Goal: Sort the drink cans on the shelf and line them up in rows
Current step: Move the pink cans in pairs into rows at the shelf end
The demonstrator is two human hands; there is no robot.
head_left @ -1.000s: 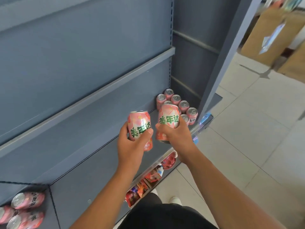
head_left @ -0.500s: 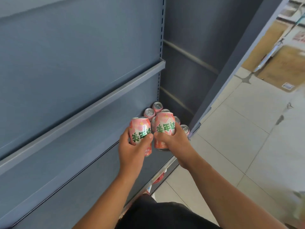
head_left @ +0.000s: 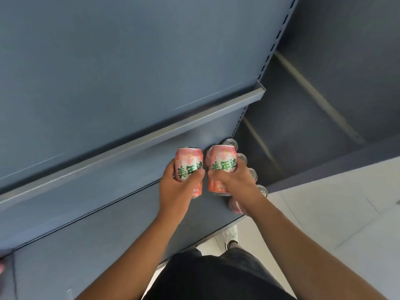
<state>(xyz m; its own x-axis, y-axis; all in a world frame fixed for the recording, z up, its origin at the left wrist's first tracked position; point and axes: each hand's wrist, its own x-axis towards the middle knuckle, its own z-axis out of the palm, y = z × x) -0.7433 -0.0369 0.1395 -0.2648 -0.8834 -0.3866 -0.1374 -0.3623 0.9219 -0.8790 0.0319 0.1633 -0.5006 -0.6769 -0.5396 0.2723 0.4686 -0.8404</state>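
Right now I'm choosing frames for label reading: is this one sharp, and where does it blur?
Head view: green lettering on the left can and the right can is crisp; the standing cans behind are softer; the pink thing at the bottom-left edge is smeared; light is even.

The left hand (head_left: 179, 191) is gripping the left can (head_left: 187, 164) upright, its fingers (head_left: 198, 173) lying across the green lettering. The right hand (head_left: 237, 187) is gripping the right can (head_left: 223, 158) just beside it, thumbs nearly meeting. Both pink cans are being held over the grey shelf (head_left: 129, 224). Just beyond the right fingers (head_left: 240, 167), a row (head_left: 262, 190) of standing cans is running along the shelf's end, partly hidden by that hand. Nearer than the wrists, a white shoe (head_left: 231, 233) is standing on the tiled floor (head_left: 324, 213).
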